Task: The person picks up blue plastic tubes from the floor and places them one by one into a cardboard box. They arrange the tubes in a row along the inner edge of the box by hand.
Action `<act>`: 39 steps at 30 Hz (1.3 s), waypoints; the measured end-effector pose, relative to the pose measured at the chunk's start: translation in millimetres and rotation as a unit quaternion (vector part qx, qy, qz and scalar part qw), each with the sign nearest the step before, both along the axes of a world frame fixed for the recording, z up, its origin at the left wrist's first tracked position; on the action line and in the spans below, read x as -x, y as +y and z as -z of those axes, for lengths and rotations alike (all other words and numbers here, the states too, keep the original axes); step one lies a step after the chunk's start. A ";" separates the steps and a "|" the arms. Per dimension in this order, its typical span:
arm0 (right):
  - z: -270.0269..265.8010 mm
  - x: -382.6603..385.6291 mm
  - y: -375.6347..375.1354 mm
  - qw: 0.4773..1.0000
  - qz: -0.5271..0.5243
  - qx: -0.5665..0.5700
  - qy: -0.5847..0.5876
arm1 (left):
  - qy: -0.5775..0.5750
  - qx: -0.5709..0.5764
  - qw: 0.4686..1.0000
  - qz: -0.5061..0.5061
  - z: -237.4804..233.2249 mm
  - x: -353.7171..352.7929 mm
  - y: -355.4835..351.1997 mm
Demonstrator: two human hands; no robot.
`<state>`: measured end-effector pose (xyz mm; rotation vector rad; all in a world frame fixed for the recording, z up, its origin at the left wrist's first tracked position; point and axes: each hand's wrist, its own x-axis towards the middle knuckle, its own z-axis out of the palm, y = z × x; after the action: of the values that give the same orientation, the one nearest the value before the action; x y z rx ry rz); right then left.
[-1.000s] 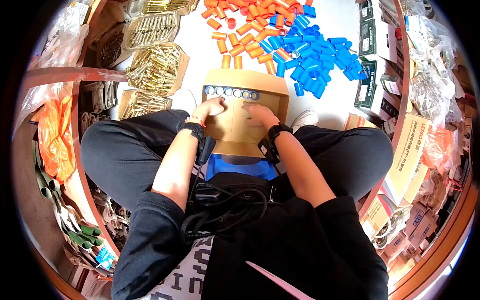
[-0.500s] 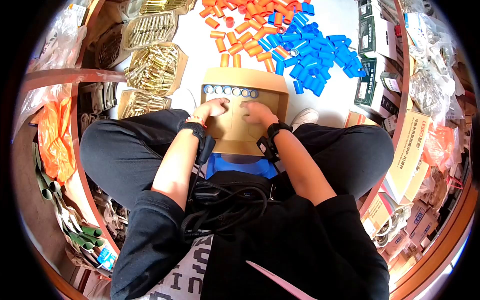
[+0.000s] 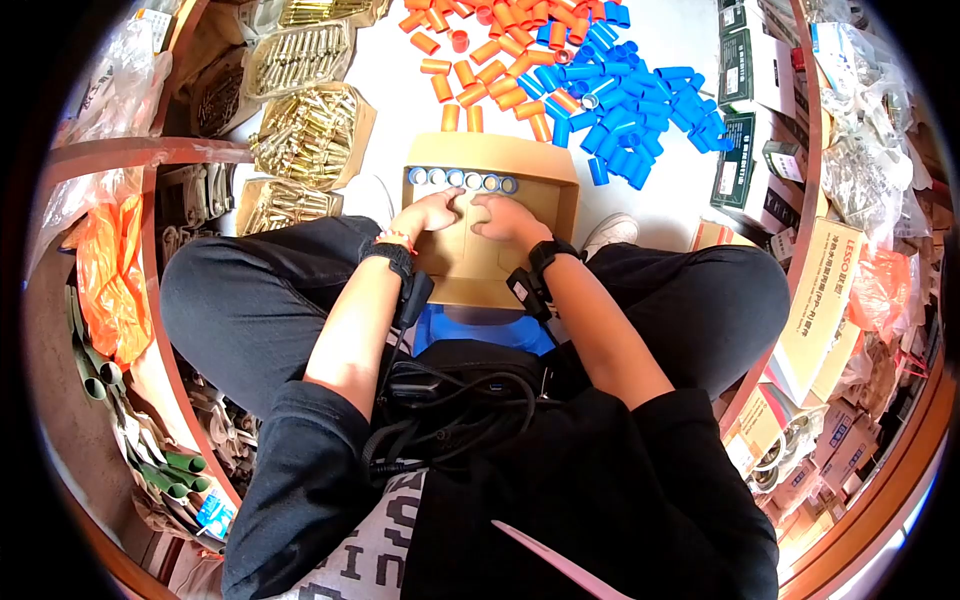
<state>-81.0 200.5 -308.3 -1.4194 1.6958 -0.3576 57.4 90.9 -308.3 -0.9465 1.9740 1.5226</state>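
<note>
An open cardboard box (image 3: 480,292) sits between my legs. Along its far inner wall stands a row of several short blue pipe couplings (image 3: 455,178), their round ends facing up. My left hand (image 3: 430,212) reaches in over the left side, its fingers bent toward the row, apart and seemingly holding nothing. My right hand (image 3: 507,218) is in the box too, fingertips close to the left hand's and just below the couplings. Its fingers look spread, with nothing visible in them. Part of each palm is hidden from above.
Beyond the box lie loose orange couplings (image 3: 485,72) and a heap of blue couplings (image 3: 630,125). Boxes of brass-coloured fasteners (image 3: 308,135) stand at the left. Dark green and white boxes (image 3: 735,165) line the right, near a metal shelf frame (image 3: 812,130). A blue object (image 3: 480,332) shows below the box.
My right hand has shifted slightly left, and both hands' fingertips are closer together near the row. The row of couplings looks the same.
</note>
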 end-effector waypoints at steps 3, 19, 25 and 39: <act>2.1 5.5 -1.4 0.991 -0.002 -0.135 0.010 | -0.035 0.000 0.999 0.024 4.3 0.0 -0.5; 32.2 17.2 8.1 0.980 0.156 -0.096 0.079 | -0.060 0.072 0.995 0.016 8.1 -2.3 -0.7; 14.8 15.2 7.0 0.973 0.180 -0.128 0.068 | -0.072 0.078 0.994 0.018 12.2 -2.6 -0.5; -6.4 21.8 13.0 0.970 0.142 -0.170 0.096 | -0.045 0.069 0.996 0.027 13.7 4.0 0.8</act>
<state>-102.7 213.5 -302.0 -0.9887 2.0142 -0.0762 53.4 91.7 -321.9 -0.9909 2.0436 1.3059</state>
